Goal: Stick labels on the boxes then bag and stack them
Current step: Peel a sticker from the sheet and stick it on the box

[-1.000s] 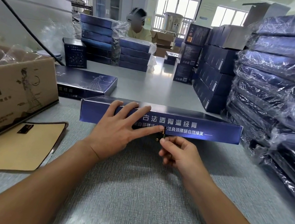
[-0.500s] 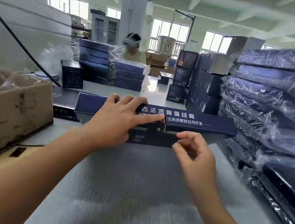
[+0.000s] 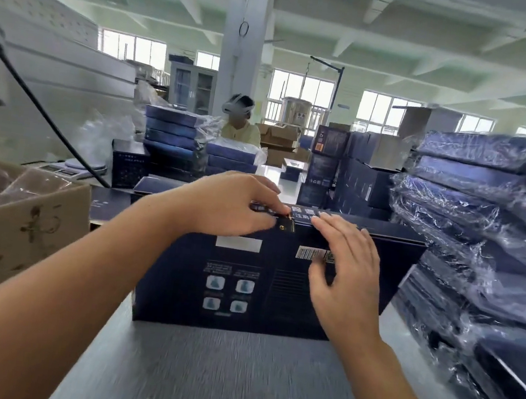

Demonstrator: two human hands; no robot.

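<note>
Box now tipped up from flat, standing on edge mid-desk, back face w/ barcode toward us. Left hand fingers curled over top edge, thumb at small black-gold label. Right hand fingers apart, straight, tips touching top edge. White Chinese print there, mostly covered.

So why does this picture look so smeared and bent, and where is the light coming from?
Head view: motion blur smears the table and the wrapped stack, whose plastic glints; daylight from the windows behind burns out white; the wide lens bows the ceiling beams; the dark box is fairly readable.
</note>
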